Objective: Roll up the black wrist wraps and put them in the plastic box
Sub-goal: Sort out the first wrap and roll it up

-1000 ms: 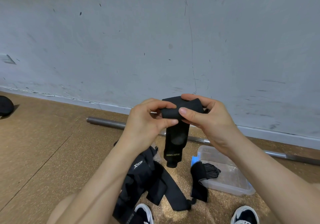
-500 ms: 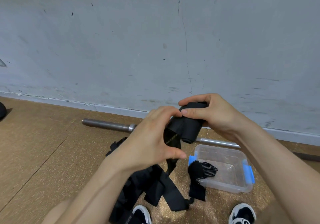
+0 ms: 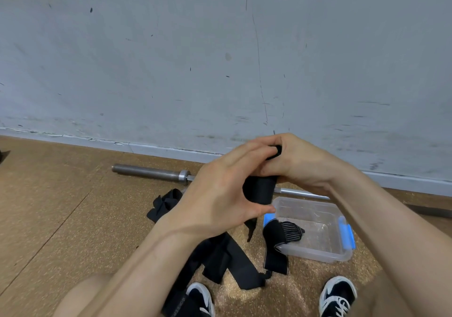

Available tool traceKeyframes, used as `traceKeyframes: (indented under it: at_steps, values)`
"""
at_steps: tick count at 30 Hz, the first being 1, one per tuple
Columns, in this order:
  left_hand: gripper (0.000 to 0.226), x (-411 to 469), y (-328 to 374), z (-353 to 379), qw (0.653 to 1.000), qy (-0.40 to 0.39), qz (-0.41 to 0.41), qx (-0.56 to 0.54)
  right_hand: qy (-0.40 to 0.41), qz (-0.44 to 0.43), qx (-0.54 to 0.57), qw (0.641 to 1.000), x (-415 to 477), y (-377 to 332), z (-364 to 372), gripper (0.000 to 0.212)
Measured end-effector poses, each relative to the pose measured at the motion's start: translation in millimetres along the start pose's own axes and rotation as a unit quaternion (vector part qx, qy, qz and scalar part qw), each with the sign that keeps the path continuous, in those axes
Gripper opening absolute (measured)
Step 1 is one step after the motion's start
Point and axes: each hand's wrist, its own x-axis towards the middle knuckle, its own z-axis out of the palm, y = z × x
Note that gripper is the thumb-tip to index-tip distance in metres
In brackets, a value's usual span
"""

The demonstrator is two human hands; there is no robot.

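Fingers around rolled wrist wrap

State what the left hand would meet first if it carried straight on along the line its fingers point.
Probably the black rolled wrist wrap, which the left hand already touches; beyond it sits the right hand. Depth is uncertain.

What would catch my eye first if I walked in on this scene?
Two bare hands meet mid-frame, the left hand and right hand gripping a nearly rolled black wrist wrap held above the floor. Just below them stands a clear plastic box with blue clips, a striped black wrap draped over its near wall. To its left, loose black straps lie in a heap, and a steel barbell lies along the wall.
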Motion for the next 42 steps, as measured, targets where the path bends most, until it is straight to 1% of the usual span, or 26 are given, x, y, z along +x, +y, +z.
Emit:
traceKeyframes:
  at_steps: [2, 4, 6, 7, 8, 10, 11, 12, 14, 15, 16, 18, 20, 22, 25, 26, 28, 31, 33, 35, 36, 37, 38, 39, 40, 42]
  values:
    - [0.090, 0.4, 1.1, 0.2, 1.000, 0.005, 0.009, 0.008, -0.014, 0.014, 0.010, 1.000, -1.0, -0.8, -1.3, 0.023]
    - [0.097, 1.6, 3.0, 0.3, 1.000, -0.014, 0.008, 0.002, -0.034, 0.022, 0.021, 0.999, -2.0, -3.0, -1.7, 0.028]
    - [0.107, 3.0, 5.9, -2.6, 0.996, -0.035, -0.037, -0.075, -0.042, 0.023, -0.001, 0.999, -4.8, -7.5, -2.7, 0.037]
    - [0.109, 3.5, 6.4, -6.1, 0.986, -0.022, -0.074, -0.146, -0.039, 0.016, -0.050, 0.998, -7.0, -10.2, -4.3, 0.049]
    - [0.105, 3.8, 4.6, -10.3, 0.970, 0.010, -0.107, -0.220, -0.041, 0.006, -0.114, 0.993, -9.9, -13.4, -6.1, 0.064]
    - [0.087, 3.2, -7.5, -19.1, 0.930, 0.058, -0.156, -0.326, -0.080, 0.001, -0.189, 0.979, -16.6, -20.0, -8.1, 0.087]
    - [0.082, 3.6, -14.3, -22.7, 0.916, 0.038, -0.176, -0.359, -0.105, 0.005, -0.191, 0.976, -19.4, -22.1, -8.8, 0.092]
    - [0.079, 4.4, -20.1, -23.3, 0.902, -0.005, -0.199, -0.384, -0.120, 0.009, -0.189, 0.975, -21.0, -22.6, -9.0, 0.094]
    - [0.075, 6.6, -25.2, -17.1, 0.875, -0.074, -0.250, -0.407, -0.113, 0.011, -0.213, 0.971, -21.8, -24.0, -9.9, 0.094]
    - [0.074, 8.3, -25.5, -12.6, 0.870, -0.081, -0.272, -0.403, -0.099, 0.011, -0.226, 0.969, -21.5, -25.0, -11.6, 0.094]
    - [0.074, 10.0, -25.2, -9.0, 0.866, -0.079, -0.288, -0.402, -0.082, 0.013, -0.225, 0.971, -20.8, -25.2, -14.0, 0.093]
    - [0.078, 11.6, -25.2, -3.9, 0.850, -0.073, -0.297, -0.429, -0.044, 0.026, -0.171, 0.984, -19.5, -25.2, -17.5, 0.088]
    - [0.083, 11.9, -24.1, -2.9, 0.826, -0.058, -0.302, -0.471, 0.012, 0.023, -0.105, 0.994, -17.4, -23.8, -18.4, 0.074]
    - [0.085, 12.4, -22.7, -0.8, 0.817, -0.030, -0.315, -0.482, 0.078, 0.007, -0.092, 0.993, -13.0, -19.7, -15.4, 0.055]
    - [0.081, 12.2, -18.3, 6.5, 0.825, -0.008, -0.314, -0.470, 0.178, -0.019, -0.161, 0.970, -4.5, -8.8, -2.3, 0.031]
    - [0.076, 11.9, -17.0, 8.9, 0.829, -0.002, -0.312, -0.465, 0.202, -0.028, -0.190, 0.960, -2.1, -5.6, 2.3, 0.028]
    - [0.063, 11.2, -14.7, 11.8, 0.825, 0.007, -0.320, -0.465, 0.215, -0.052, -0.253, 0.942, -0.1, -0.8, 8.1, 0.028]
    - [0.054, 8.9, -12.5, 11.5, 0.786, 0.009, -0.321, -0.529, 0.204, -0.092, -0.331, 0.917, -0.8, 1.6, 7.9, 0.033]
    - [0.051, 9.1, -11.2, 10.8, 0.763, 0.022, -0.312, -0.565, 0.189, -0.106, -0.348, 0.912, -1.7, -0.1, 6.3, 0.040]
    - [0.050, 10.6, -10.4, 12.8, 0.755, 0.063, -0.311, -0.574, 0.174, -0.108, -0.294, 0.934, -2.9, -2.2, 7.2, 0.046]
    - [0.051, 11.9, -9.1, 13.2, 0.749, 0.093, -0.312, -0.577, 0.167, -0.095, -0.220, 0.956, -3.4, -2.6, 8.2, 0.050]
    - [0.052, 13.1, -9.6, 13.5, 0.743, 0.126, -0.312, -0.578, 0.153, -0.068, -0.114, 0.979, -4.0, -2.6, 9.3, 0.056]
    - [0.052, 14.3, -10.0, 12.8, 0.734, 0.158, -0.313, -0.582, 0.131, -0.034, -0.013, 0.991, -4.6, -0.9, 10.1, 0.059]
    - [0.049, 15.1, -10.7, 11.9, 0.727, 0.185, -0.312, -0.583, 0.110, -0.006, 0.062, 0.992, -4.4, 2.4, 11.4, 0.055]
    - [0.044, 15.8, -9.9, 10.3, 0.721, 0.204, -0.317, -0.582, 0.092, 0.007, 0.093, 0.991, -3.4, 5.8, 13.0, 0.043]
    - [0.037, 16.1, -9.0, 9.6, 0.729, 0.218, -0.325, -0.561, 0.094, 0.003, 0.070, 0.993, -1.7, 10.3, 16.3, 0.023]
